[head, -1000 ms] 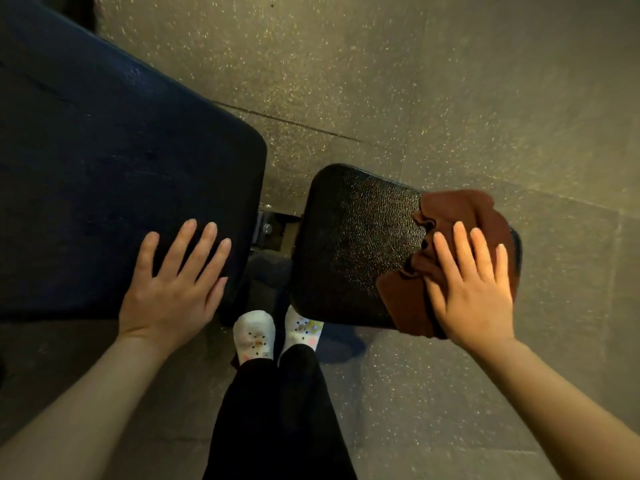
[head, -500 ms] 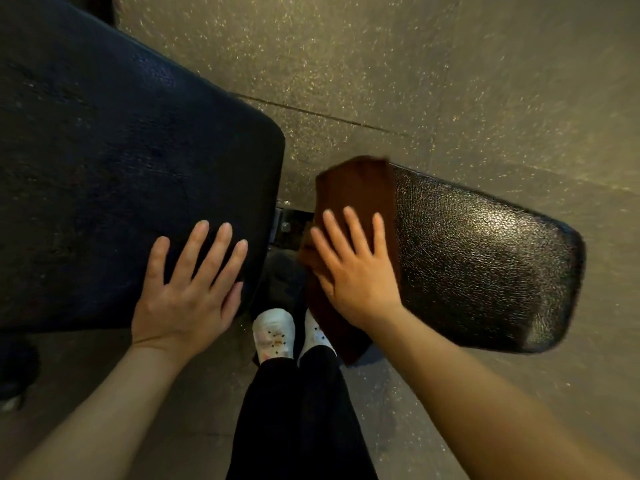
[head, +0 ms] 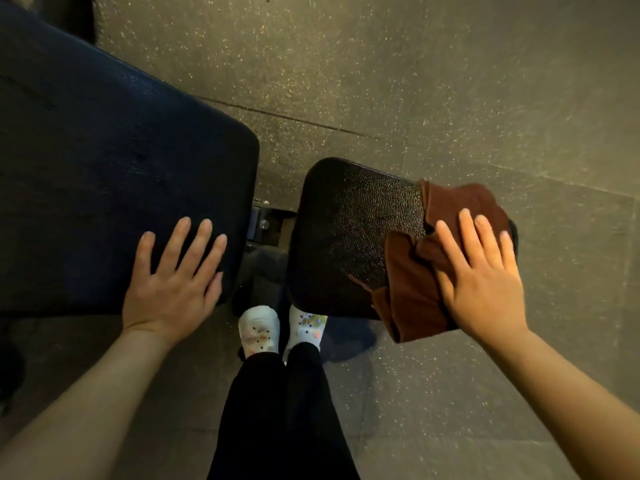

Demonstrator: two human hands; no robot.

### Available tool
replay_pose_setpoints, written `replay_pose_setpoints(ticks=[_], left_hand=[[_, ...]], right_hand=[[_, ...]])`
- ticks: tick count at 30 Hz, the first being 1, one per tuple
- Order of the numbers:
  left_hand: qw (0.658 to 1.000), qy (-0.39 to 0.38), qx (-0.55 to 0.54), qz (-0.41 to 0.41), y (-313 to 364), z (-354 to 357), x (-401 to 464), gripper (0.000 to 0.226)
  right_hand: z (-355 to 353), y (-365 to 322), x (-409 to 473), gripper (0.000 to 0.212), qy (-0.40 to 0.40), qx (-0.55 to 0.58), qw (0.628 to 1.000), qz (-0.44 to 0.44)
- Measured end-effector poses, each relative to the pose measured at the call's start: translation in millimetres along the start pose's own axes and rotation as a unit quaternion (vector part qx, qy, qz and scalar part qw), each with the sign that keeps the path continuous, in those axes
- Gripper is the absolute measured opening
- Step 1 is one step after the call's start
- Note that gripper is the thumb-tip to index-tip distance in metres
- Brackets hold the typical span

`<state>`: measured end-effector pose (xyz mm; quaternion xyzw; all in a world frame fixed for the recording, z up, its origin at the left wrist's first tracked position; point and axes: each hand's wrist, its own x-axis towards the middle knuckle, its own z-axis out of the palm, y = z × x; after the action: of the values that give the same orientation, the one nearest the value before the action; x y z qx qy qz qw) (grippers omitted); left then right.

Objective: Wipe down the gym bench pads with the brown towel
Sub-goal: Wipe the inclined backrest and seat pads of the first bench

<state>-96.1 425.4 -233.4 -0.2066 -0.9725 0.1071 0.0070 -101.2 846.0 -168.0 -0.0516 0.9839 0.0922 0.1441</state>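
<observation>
A: Head view, looking straight down. Right hand (head: pixel 483 282) is lying flat on the brown towel (head: pixel 415 296), fingers straight and together, pressing it onto the small seat pad (head: pixel 353 230).

B: Where is the towel sitting on that pad?

A: Bunched over the pad's right end, with one fold hanging off the near edge. Left part of the pad is showing bare, shiny and pebbled.

B: Left hand?

A: Left hand (head: pixel 173 282) is resting flat on the large back pad (head: pixel 121 188), fingers spread and straight, gripping nothing. It's sitting near that pad's right near corner.

B: Are the pads touching?

A: No, they're standing apart. A metal bracket (head: pixel 265 223) with a bolt is showing in the gap between them.

B: Anything else?

A: Two feet in white patterned socks (head: pixel 259 332) are standing on the speckled floor (head: pixel 415 81) just below the gap, black trouser legs (head: pixel 277 417) coming up from the bottom edge. Both forearms are reaching in bare from the lower corners. A seam line is crossing the floor beyond the pads.
</observation>
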Motion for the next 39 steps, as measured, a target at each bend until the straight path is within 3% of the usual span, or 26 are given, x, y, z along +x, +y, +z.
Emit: replay_pose_setpoints(ticks=[5, 12, 16, 21, 25, 30, 32, 39], left_hand=[[1.0, -0.003, -0.002, -0.003, 2.9, -0.1, 0.8, 0.057], [1.0, 0.006, 0.001, 0.001, 3.0, 2.6, -0.6, 0.057], [1.0, 0.013, 0.019, 0.008, 0.7, 4.6, 0.7, 0.057], [1.0, 0.006, 0.018, 0.007, 2.1, 5.0, -1.2, 0.058], [1.0, 0.005, 0.017, 0.001, 2.0, 4.4, -0.9, 0.058], [1.0, 0.002, 0.001, -0.009, 4.2, 0.9, -0.6, 0.057], [1.0, 0.0, -0.003, -0.007, 3.4, 0.2, -0.3, 0.058], [1.0, -0.016, -0.016, -0.012, 4.6, -1.2, -0.9, 0.059]], right_hand=[[13.9, -41.7, -39.9, 0.067, -0.032, -0.014, 0.999, 0.01], [26.7, -113.9, 32.4, 0.065, -0.076, -0.051, 0.966, -0.241], [24.5, -126.4, 97.4, 0.065, -0.072, -0.056, 0.948, -0.305], [10.1, -117.7, 146.1, 0.062, -0.069, 0.001, 0.98, -0.186], [18.0, -130.1, 98.7, 0.063, -0.017, 0.013, 0.993, -0.115], [30.8, -139.3, 20.6, 0.066, -0.111, -0.009, 0.966, -0.234], [28.3, -124.4, 19.2, 0.062, -0.103, -0.02, 0.958, -0.268], [-0.9, -22.3, 36.8, 0.063, -0.016, 0.062, 0.998, -0.021]])
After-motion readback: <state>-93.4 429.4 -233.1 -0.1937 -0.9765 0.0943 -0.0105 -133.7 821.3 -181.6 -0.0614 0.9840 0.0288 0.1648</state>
